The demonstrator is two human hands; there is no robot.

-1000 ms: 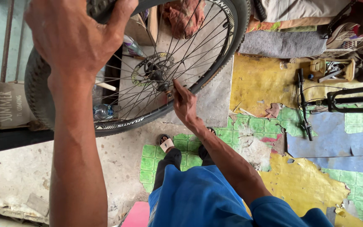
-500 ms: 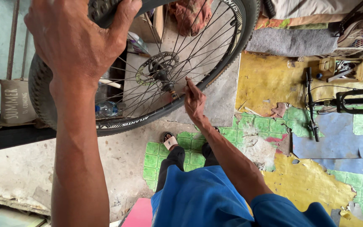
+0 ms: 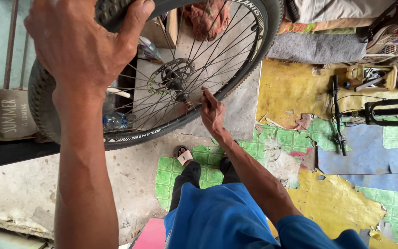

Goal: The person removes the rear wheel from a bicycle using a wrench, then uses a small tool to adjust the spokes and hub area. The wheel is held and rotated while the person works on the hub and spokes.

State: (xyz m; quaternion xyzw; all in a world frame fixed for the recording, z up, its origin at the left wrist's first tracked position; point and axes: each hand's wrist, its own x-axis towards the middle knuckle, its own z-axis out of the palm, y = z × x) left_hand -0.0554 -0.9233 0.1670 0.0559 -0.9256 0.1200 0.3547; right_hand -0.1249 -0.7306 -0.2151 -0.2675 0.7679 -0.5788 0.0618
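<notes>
Left hand (image 3: 81,44) is gripping the tyre (image 3: 42,106) at the top, holding the wheel (image 3: 171,78) upright in the air above the floor (image 3: 365,157). Right hand (image 3: 213,113) is pinching at the axle end (image 3: 187,102) beside the hub (image 3: 175,80); probably fingers only, as the view is too small to show a tool. Risk: with a one-hand hold, the wheel could be swinging or slipping, and spokes (image 3: 208,60) could be catching fingers.

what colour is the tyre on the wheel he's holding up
Black, with a knobbly tread. The tyre shows best in the head view, where the left hand grips its top.
</notes>
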